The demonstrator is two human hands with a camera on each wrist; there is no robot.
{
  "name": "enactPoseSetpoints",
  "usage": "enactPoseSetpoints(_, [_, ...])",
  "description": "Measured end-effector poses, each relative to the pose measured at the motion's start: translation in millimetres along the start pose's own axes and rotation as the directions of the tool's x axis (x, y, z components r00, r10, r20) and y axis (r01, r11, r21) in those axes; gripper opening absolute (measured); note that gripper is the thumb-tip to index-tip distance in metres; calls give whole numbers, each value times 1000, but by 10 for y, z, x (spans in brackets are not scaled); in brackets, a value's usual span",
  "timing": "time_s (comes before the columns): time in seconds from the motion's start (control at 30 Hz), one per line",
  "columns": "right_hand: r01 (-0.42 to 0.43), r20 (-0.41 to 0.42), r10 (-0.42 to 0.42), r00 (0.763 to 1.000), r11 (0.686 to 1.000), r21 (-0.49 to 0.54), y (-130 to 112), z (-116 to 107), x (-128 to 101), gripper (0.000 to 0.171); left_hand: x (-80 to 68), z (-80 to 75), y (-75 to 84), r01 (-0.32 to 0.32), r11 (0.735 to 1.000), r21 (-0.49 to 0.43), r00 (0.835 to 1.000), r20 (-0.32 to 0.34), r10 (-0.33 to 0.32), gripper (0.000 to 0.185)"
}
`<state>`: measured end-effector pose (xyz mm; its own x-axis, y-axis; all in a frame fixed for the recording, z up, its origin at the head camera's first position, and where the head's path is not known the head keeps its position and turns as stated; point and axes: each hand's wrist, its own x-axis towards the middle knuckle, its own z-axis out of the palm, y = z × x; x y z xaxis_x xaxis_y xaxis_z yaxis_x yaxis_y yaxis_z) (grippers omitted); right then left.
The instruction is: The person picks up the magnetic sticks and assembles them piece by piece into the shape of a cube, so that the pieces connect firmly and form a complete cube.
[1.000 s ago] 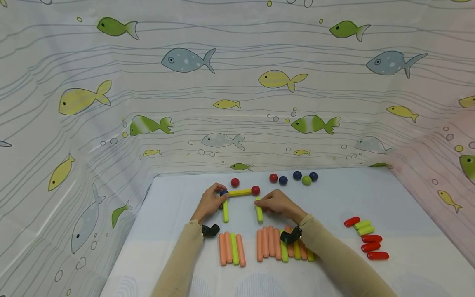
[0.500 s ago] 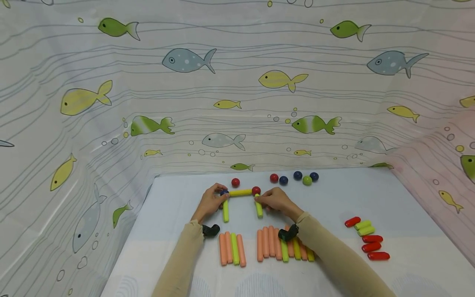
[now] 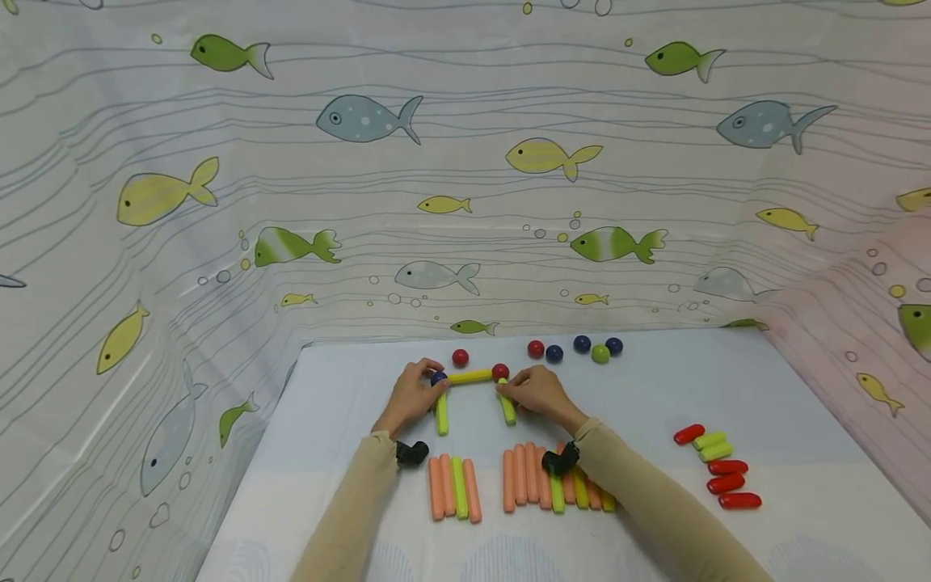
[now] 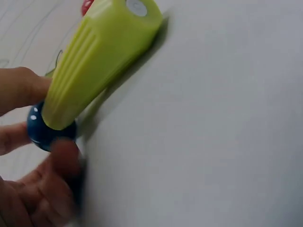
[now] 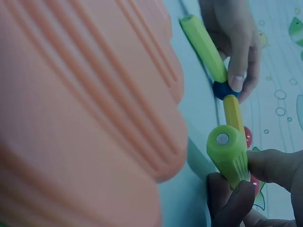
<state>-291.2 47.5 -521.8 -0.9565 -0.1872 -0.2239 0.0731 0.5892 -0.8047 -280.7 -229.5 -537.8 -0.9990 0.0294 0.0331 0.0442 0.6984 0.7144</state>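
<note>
"Before fish-print cloth (image 3: 291,190), on a pale tabletop (image 3: 629,396). With the left hand (image 3: 412,398)?"

"Pinching a blue ball (image 3: 439,378), joined to a yellow stick (image 3: 470,377) and a green stick (image 3: 442,415)."

"With the right hand (image 3: 540,393)?"

"Pinching a second green stick (image 3: 508,411) near the yellow stick's red ball (image 3: 500,372); cannot tell if touching."

The left wrist view is dim (the head view brighter), soft shadow edging the green stick (image 4: 97,61)

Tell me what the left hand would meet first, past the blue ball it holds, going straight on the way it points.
Probably the loose red ball, ahead of the left hand and the blue ball; depth is unclear, so it might pass beside it.
</note>
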Motion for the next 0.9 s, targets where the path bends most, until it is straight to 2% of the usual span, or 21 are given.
enactPoseSetpoints(0.03, [4, -5, -4, 1000, 1000, -6, -5, -4, -8, 35, -2, -12, 37, -17, 995, 94, 1000, -1, 17, 33])
enactPoseSetpoints(0.1, [4, -11, -4, 1000, 1000, -17, -11, -15, -17, 35, -4, -41, 126, -57, 959, 277, 998, 0, 59, 35])
enactPoseSetpoints(0.17, [2, -20, -3, 1000, 999, -33, -12, -27, -19, 35, 1, -67, 241, -99, 900, 425, 994, 2, 109, 36])
enactPoseSetpoints(0.23, [6, -29, -7, 1000, 999, -53, -10, -38, -15, 35, 26, -77, 365, -151, 827, 541, 984, 5, 177, 36])
enactPoseSetpoints(0.3, [12, -37, -15, 999, 997, -71, 0, -47, -7, 34, 72, -62, 499, -217, 763, 609, 968, 32, 249, 36])
enactPoseSetpoints(0.37, [17, -39, -20, 999, 997, -78, 11, -59, 1, 33, 135, -23, 629, -306, 721, 622, 944, 101, 313, 36])
enactPoseSetpoints(0.4, [22, -37, -25, 999, 997, -78, 17, -64, 6, 33, 170, 5, 686, -355, 709, 609, 930, 152, 336, 37])
enactPoseSetpoints(0.5, [45, -24, -47, 999, 996, -75, 51, -78, 22, 31, 283, 107, 810, -489, 695, 528, 872, 314, 375, 37])
enactPoseSetpoints(0.57, [61, -14, -62, 998, 995, -80, 73, -103, 27, 30, 342, 171, 856, -539, 701, 467, 836, 400, 376, 40])
enactPoseSetpoints(0.63, [96, -24, -98, 995, 992, -87, 95, -155, 14, 29, 380, 223, 880, -570, 702, 427, 807, 452, 380, 42])
enactPoseSetpoints(0.77, [164, -121, -182, 976, 976, -141, 117, -330, -5, 27, 395, 291, 900, -588, 708, 392, 778, 513, 362, 49])
enactPoseSetpoints(0.9, [211, -270, -277, 922, 945, -251, 149, -519, 57, 27, 384, 326, 905, -591, 710, 383, 769, 535, 351, 44])
